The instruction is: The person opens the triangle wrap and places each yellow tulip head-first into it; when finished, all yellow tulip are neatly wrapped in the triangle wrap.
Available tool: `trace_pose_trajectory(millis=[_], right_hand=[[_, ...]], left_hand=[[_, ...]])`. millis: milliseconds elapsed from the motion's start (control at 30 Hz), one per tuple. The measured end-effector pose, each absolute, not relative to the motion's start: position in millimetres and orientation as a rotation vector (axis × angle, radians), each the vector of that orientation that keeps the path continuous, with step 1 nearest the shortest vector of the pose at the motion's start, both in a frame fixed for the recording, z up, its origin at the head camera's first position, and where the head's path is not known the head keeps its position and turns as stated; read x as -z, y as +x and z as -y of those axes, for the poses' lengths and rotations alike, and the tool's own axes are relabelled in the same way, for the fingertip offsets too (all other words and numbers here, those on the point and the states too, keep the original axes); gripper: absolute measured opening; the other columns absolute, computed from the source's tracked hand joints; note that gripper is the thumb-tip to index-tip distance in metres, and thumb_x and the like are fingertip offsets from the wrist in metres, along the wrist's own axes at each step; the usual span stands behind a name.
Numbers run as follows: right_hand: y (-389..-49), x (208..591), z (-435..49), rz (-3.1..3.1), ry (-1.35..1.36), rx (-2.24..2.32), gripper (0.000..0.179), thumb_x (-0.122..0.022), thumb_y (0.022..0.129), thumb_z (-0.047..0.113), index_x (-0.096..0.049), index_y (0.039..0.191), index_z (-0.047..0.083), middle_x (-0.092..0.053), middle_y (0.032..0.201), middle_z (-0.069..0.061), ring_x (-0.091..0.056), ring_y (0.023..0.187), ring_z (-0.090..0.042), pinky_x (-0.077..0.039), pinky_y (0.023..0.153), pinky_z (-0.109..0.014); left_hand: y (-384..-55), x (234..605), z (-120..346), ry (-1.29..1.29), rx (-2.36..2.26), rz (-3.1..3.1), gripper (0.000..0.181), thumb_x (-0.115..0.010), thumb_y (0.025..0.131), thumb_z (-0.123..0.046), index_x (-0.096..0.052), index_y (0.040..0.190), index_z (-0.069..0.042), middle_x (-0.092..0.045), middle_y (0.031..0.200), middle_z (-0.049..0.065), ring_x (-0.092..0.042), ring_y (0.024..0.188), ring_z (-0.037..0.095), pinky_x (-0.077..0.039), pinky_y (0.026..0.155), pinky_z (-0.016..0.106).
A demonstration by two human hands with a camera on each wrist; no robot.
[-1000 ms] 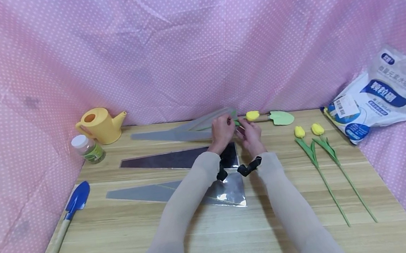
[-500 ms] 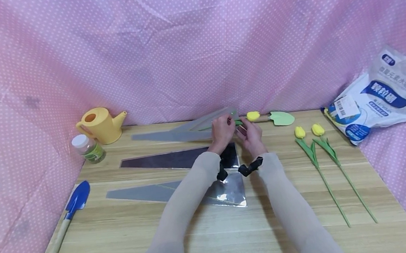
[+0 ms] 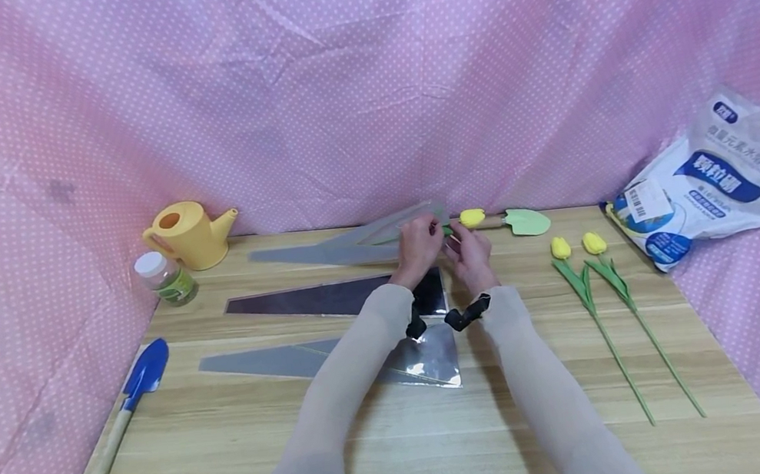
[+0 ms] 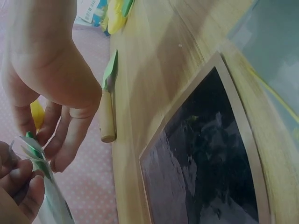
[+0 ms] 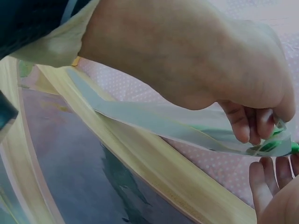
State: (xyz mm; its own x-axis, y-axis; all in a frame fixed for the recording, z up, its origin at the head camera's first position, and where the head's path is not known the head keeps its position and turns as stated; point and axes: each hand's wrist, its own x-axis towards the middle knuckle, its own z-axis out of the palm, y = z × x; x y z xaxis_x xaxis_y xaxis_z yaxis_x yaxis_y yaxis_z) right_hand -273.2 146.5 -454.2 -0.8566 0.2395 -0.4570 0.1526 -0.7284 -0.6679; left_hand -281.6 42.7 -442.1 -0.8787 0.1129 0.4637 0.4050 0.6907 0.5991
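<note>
At the far side of the table, my left hand point(image 3: 417, 242) pinches the open end of a clear tapered flower sleeve point(image 5: 159, 122), its fingertips curled at the film's edge. My right hand point(image 3: 471, 257) holds a yellow tulip point(image 3: 472, 218) by the green part just below the bloom, thumb and fingers pinching it. The tulip's leaves and stem lie inside the sleeve, and its bloom sticks out past the right end. In the left wrist view, the right hand point(image 4: 56, 79) hangs over the sleeve mouth with the bloom partly hidden behind its fingers.
Two more sleeves, one dark point(image 3: 317, 299) and one grey point(image 3: 261, 362), lie nearer. Two tulips point(image 3: 595, 299) lie right, by a fertilizer bag point(image 3: 715, 186). A green trowel point(image 3: 526, 222) is behind. A watering can point(image 3: 191, 237), jar point(image 3: 166, 279) and blue trowel point(image 3: 146, 368) stand or lie left.
The sleeve, and my left fingertips with it, have shifted slightly to the right toward the bloom. The right hand stays nearly in place.
</note>
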Motion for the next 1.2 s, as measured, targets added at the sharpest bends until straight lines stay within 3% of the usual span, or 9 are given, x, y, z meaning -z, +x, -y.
trace_pose_trajectory(millis=[267, 500, 600, 700, 800, 900, 1033, 1200], right_hand=[[-274.1, 456.2, -148.7, 1.104, -0.746, -2.762, 0.005, -0.061, 0.097, 0.008, -0.060, 0.100, 0.004, -0.071, 0.069, 0.001, -0.062, 0.051, -0.006, -0.051, 0.049, -0.017], [-272.7, 456.4, -155.9, 0.988, -0.781, -2.815, 0.034, -0.059, 0.098, 0.007, -0.054, 0.131, 0.000, -0.074, 0.077, -0.001, -0.070, 0.067, -0.009, -0.057, 0.060, -0.023], [-271.7, 455.9, -158.6, 0.957, -0.804, -2.832, 0.027, -0.060, 0.098, 0.007, -0.056, 0.123, 0.002, -0.074, 0.080, -0.002, -0.071, 0.069, -0.011, -0.058, 0.062, -0.025], [-270.7, 455.1, -160.9, 0.932, -0.831, -2.834, 0.012, -0.062, 0.097, 0.008, -0.060, 0.108, 0.006, -0.074, 0.083, -0.002, -0.071, 0.068, -0.011, -0.058, 0.061, -0.025], [-270.6, 455.2, -163.4, 0.894, -0.850, -2.824, 0.005, -0.064, 0.095, 0.007, -0.062, 0.100, 0.007, -0.073, 0.084, -0.003, -0.070, 0.067, -0.012, -0.058, 0.059, -0.026], [-270.9, 455.7, -164.9, 0.884, -0.840, -2.808, 0.006, -0.064, 0.095, 0.006, -0.063, 0.101, 0.005, -0.072, 0.082, -0.004, -0.069, 0.067, -0.012, -0.057, 0.058, -0.026], [-270.4, 456.0, -166.9, 0.874, -0.827, -2.810, 0.016, -0.062, 0.096, 0.005, -0.061, 0.112, 0.003, -0.072, 0.083, -0.004, -0.070, 0.067, -0.012, -0.058, 0.060, -0.026], [-269.6, 455.7, -169.7, 0.834, -0.832, -2.827, 0.015, -0.061, 0.097, 0.005, -0.061, 0.111, 0.002, -0.071, 0.085, -0.005, -0.070, 0.071, -0.013, -0.058, 0.062, -0.027]], left_hand=[[-280.1, 439.9, -38.3, -0.561, 1.154, 2.546, 0.017, -0.063, 0.095, -0.015, -0.075, 0.099, -0.005, -0.077, 0.089, 0.009, -0.068, 0.074, 0.014, -0.051, 0.065, 0.019], [-289.1, 443.3, -27.2, -0.629, 1.037, 2.556, 0.020, -0.065, 0.095, -0.021, -0.075, 0.104, -0.007, -0.073, 0.085, 0.009, -0.065, 0.076, 0.020, -0.048, 0.067, 0.027], [-294.7, 442.6, -15.3, -0.629, 0.976, 2.581, 0.025, -0.069, 0.091, -0.024, -0.074, 0.108, -0.007, -0.071, 0.097, 0.011, -0.065, 0.089, 0.023, -0.052, 0.076, 0.033], [-301.7, 441.0, -0.1, -0.681, 0.954, 2.654, 0.041, -0.072, 0.089, -0.030, -0.068, 0.122, -0.006, -0.065, 0.117, 0.013, -0.061, 0.106, 0.027, -0.052, 0.091, 0.040], [-309.5, 441.2, 17.4, -0.764, 0.919, 2.776, 0.065, -0.075, 0.086, -0.041, -0.056, 0.139, -0.010, -0.054, 0.139, 0.015, -0.052, 0.127, 0.031, -0.043, 0.108, 0.048], [-316.1, 445.1, 35.6, -0.832, 0.874, 2.906, 0.088, -0.079, 0.081, -0.049, -0.040, 0.152, -0.015, -0.037, 0.157, 0.016, -0.034, 0.147, 0.034, -0.026, 0.121, 0.058], [-319.1, 451.0, 54.4, -0.872, 0.794, 3.026, 0.107, -0.083, 0.075, -0.051, -0.026, 0.159, -0.018, -0.024, 0.165, 0.016, -0.019, 0.155, 0.034, -0.014, 0.125, 0.061], [-321.5, 459.0, 68.0, -0.862, 0.746, 3.079, 0.109, -0.087, 0.073, -0.043, -0.024, 0.159, -0.020, -0.023, 0.165, 0.012, -0.019, 0.154, 0.032, -0.014, 0.125, 0.061]])
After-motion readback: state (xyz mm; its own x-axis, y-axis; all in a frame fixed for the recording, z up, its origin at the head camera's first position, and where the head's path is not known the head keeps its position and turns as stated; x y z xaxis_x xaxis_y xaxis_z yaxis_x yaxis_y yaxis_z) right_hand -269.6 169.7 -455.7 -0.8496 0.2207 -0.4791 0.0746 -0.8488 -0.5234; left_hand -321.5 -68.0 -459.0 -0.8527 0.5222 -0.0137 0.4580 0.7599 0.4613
